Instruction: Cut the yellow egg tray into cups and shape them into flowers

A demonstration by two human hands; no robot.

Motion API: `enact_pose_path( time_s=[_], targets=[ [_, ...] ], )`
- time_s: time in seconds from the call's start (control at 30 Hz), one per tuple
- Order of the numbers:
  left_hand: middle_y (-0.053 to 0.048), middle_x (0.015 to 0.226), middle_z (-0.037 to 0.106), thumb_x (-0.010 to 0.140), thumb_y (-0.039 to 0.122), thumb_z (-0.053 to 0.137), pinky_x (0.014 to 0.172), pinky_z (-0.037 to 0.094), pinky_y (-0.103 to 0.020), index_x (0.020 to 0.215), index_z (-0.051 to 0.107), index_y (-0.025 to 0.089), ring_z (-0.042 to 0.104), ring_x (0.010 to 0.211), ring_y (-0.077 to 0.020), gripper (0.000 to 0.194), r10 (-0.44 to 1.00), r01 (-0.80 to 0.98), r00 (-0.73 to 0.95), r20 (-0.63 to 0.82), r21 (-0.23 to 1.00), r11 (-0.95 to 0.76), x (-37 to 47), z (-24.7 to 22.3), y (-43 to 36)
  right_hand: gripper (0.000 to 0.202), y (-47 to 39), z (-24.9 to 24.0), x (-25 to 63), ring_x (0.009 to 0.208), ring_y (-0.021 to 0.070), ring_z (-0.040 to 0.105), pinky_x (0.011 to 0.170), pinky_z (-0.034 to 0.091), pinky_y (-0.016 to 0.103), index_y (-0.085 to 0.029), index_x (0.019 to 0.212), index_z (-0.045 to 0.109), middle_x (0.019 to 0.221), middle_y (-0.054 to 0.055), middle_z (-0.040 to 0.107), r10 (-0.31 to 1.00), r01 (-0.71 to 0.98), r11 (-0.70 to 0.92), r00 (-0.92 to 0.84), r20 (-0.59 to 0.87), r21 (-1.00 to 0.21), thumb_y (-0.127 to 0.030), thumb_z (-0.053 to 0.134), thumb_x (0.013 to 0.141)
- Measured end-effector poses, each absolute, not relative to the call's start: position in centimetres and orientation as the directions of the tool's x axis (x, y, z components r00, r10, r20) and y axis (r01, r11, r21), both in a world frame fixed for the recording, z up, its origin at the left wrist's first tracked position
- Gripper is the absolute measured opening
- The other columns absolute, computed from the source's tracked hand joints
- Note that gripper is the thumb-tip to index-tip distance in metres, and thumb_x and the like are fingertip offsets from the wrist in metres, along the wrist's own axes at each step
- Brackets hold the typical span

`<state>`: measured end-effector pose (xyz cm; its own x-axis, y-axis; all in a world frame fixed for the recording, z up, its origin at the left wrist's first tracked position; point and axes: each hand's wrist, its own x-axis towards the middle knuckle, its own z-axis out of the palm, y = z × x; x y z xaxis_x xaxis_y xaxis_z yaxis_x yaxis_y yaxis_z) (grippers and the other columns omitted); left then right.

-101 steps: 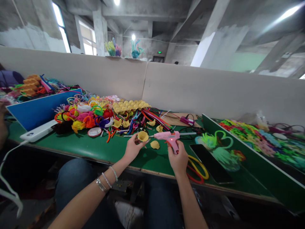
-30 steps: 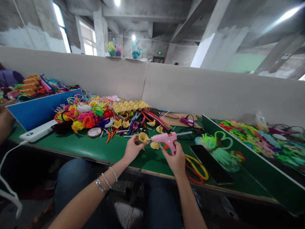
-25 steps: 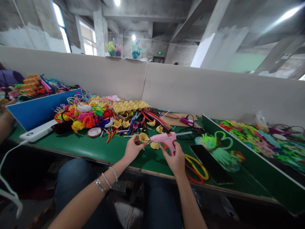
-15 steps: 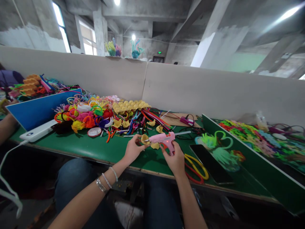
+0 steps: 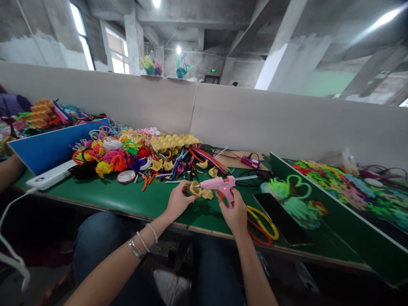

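Note:
Between the thumb and fingers of my left hand [image 5: 179,199] is a small yellow carton cup [image 5: 195,188]. My right hand [image 5: 233,210] is wrapped round the handle of a pink glue gun [image 5: 219,185], whose small light glows red. The gun's metal tip points left at the cup's opening. Just below the tip, another yellow cup piece [image 5: 208,194] lies on the green table [image 5: 127,199]. More cut cups [image 5: 213,172] are behind the gun, near the pipe cleaners [image 5: 183,161].
Scissors [image 5: 266,225] and a black phone [image 5: 282,219] lie right of my right hand. Green fuzzy figures [image 5: 299,208] stand beside a green divider [image 5: 334,216]. A white power strip [image 5: 51,175] is at left, near a blue board [image 5: 60,146] and another person's arm [image 5: 11,172].
The cup and the glue gun have shifted very slightly to the right. At the far left, the other person's hand has moved partly out of sight.

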<state>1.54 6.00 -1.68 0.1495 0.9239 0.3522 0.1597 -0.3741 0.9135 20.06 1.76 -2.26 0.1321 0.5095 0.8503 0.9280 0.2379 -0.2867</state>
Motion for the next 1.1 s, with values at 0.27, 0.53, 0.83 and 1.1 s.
enact_pose_path(
  time_s=[0.27,0.53,0.83,1.1],
  targets=[
    [0.001,0.068,0.063,0.058,0.031,0.069,0.052,0.039,-0.021,0.085,0.056,0.019,0.054,0.055,-0.0106,0.033,0.923,0.15,0.157,0.351,0.916,-0.373,1.54,-1.68,5.93,0.037,1.73,-2.22,20.07,0.073,0.0219,0.062,0.061,0.05,0.032,-0.014,0.1,0.052,0.087,0.012,0.063,0.516,0.924,0.242,0.136,0.846,-0.296,-0.042,0.056,0.075],
    [0.002,0.068,0.063,0.059,0.034,0.069,0.051,0.038,-0.02,0.086,0.055,0.019,0.053,0.054,-0.0101,0.035,0.919,0.168,0.159,0.36,0.907,-0.385,1.5,-1.81,6.01,0.037,1.82,-2.52,20.27,0.074,0.0222,0.062,0.061,0.05,0.032,-0.014,0.101,0.051,0.088,0.012,0.063,0.522,0.926,0.25,0.116,0.845,-0.282,-0.041,0.056,0.076],
    [0.002,0.068,0.063,0.058,0.031,0.07,0.052,0.038,-0.02,0.084,0.055,0.018,0.053,0.055,-0.0104,0.033,0.924,0.142,0.151,0.351,0.917,-0.372,1.52,-1.77,6.0,0.034,1.75,-2.45,20.3,0.077,0.0227,0.062,0.064,0.051,0.033,-0.015,0.101,0.051,0.088,0.012,0.063,0.501,0.928,0.264,0.1,0.859,-0.262,-0.038,0.055,0.077],
    [0.002,0.069,0.063,0.059,0.031,0.069,0.052,0.038,-0.02,0.085,0.055,0.019,0.053,0.054,-0.01,0.032,0.928,0.14,0.148,0.342,0.921,-0.362,1.48,-1.69,5.96,0.034,1.76,-2.63,20.39,0.076,0.0231,0.062,0.062,0.051,0.033,-0.014,0.101,0.051,0.088,0.012,0.063,0.499,0.925,0.269,0.105,0.86,-0.268,-0.038,0.056,0.076]
  ],
)
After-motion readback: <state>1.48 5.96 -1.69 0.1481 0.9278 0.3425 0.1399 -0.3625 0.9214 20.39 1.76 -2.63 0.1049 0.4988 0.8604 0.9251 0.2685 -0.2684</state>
